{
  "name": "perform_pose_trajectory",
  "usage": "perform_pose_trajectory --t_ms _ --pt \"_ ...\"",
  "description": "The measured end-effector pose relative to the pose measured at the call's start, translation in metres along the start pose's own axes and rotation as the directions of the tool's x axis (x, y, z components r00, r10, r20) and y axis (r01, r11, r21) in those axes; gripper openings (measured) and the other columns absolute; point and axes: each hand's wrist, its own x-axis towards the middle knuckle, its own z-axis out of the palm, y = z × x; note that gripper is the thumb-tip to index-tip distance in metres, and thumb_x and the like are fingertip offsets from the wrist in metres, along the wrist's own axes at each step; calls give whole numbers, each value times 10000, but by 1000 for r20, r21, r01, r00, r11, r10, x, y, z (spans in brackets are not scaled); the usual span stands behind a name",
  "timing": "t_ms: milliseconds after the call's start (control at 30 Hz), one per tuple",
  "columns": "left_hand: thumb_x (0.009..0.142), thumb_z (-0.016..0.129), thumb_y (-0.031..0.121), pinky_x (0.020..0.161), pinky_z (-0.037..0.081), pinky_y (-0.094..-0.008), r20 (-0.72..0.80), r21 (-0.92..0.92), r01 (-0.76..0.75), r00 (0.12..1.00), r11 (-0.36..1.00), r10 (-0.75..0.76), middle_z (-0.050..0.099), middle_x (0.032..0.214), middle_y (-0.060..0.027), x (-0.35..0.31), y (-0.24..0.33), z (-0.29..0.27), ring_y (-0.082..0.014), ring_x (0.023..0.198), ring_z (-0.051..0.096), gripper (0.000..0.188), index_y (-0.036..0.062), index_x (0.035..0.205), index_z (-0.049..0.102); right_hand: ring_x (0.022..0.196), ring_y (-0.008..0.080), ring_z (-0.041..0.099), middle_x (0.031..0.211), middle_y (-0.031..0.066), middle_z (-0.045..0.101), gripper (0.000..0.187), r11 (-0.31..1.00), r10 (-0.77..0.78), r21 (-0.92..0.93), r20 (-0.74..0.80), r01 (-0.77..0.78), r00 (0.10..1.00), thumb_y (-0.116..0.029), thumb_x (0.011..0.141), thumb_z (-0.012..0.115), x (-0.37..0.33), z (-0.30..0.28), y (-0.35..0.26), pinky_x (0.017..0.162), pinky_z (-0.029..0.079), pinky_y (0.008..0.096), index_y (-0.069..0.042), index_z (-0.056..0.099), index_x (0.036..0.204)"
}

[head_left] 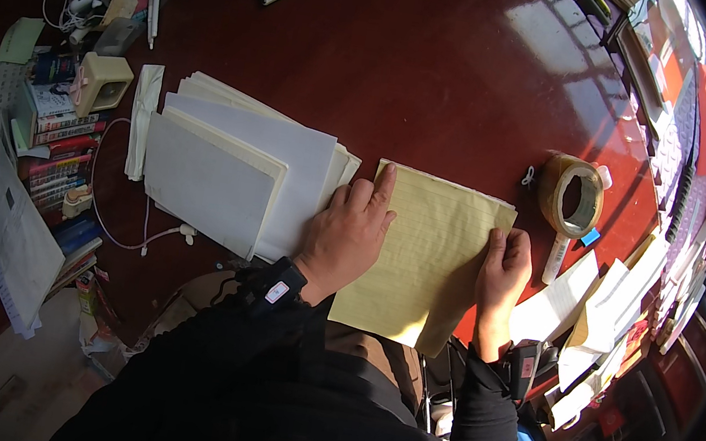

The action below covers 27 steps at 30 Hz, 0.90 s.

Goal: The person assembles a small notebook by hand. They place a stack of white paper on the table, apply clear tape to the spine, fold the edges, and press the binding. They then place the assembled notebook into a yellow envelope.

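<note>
A yellowish sheet of lined paper (429,259), with thin pale layers showing at its top edge, lies in front of me and hangs over the table's near edge. My left hand (349,234) rests on its left side, the index finger stretched toward the upper left corner and the other fingers bent. At the right edge, my right hand (505,271) grips the paper with the thumb on top; its fingers underneath are partly hidden. Left of my left hand lie stacked white papers (303,158) and a pale grey-covered notebook (209,176).
A roll of brown tape (570,196) stands right of the paper, beside a small blue piece (590,237). Loose white sheets (556,297) lie along the right edge. Stacked small books (63,145), a cream box (102,85) and a white cable (117,238) are on the left.
</note>
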Motion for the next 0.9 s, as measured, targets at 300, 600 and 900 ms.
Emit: perform_pose_trajectory --t_ms 300,600,900 --pt "920 644 212 744 537 -375 13 -6 -3 1000 1000 3 504 1006 -100 0 0 -1 -293 904 556 668 27 1497 362 650 71 428 705 25 534 174 999 15 35 2 -15 1000 -97 1002 579 1 1 -3 588 400 228 22 544 881" --pt "940 618 268 675 566 -383 46 27 -15 999 1000 13 497 1015 -117 1 -1 -1 -301 870 565 703 16 1514 300 648 67 429 713 28 531 174 1000 -6 12 8 5 1000 -106 1013 567 -1 2 -7 576 391 219 19 539 895" --pt "907 669 205 777 533 -386 92 12 21 996 1000 -22 466 1034 -116 1 -1 0 -309 933 546 748 19 1527 294 564 56 387 626 14 474 171 997 -78 0 -40 78 996 -99 970 636 -10 4 -1 499 361 230 -12 515 887"
